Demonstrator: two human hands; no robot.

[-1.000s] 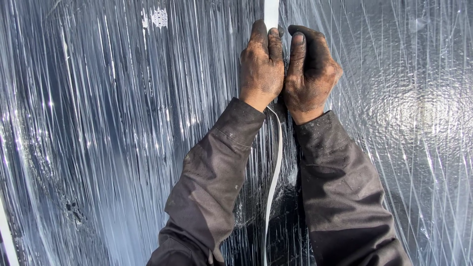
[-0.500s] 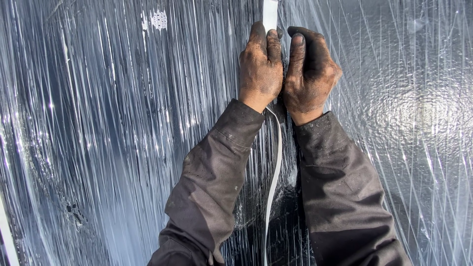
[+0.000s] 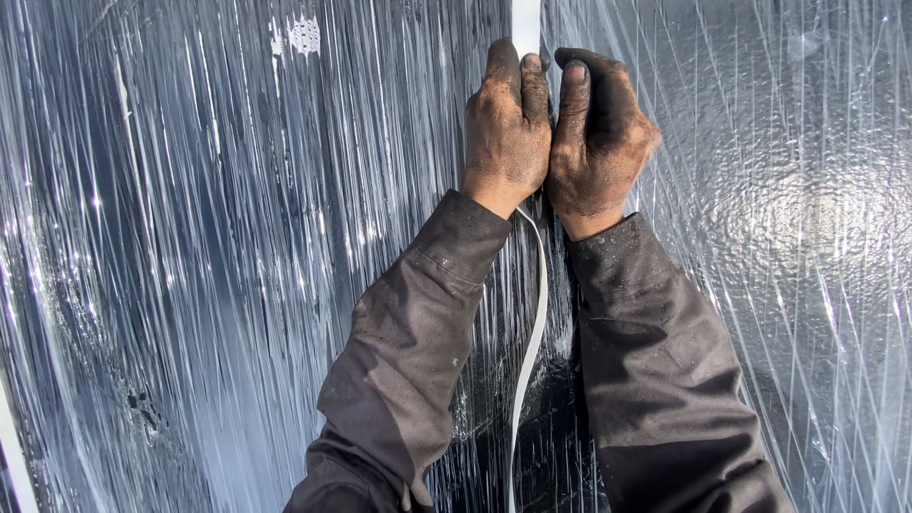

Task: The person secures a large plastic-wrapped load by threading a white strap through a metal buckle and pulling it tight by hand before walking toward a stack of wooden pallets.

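Stretch-wrapped load [image 3: 190, 285] glinting at far left, film pulled in tight vertical creases. Left hand [image 3: 505, 128] flat, fingers extended, pressing white strap [image 3: 525, 19] against film. Right hand [image 3: 597, 128] alongside, touching, likewise flat. Strap hanging loose between sleeves below. Step judged: seating strap; next calls for firm downward smoothing.

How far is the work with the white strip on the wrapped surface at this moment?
Done: above the hands, the white strip lies flat on the stretch-film wrap. In hand: the left hand and right hand press side by side where the strip passes under them. Left: below the wrists the strip curves away from the film, apparently not yet flattened.
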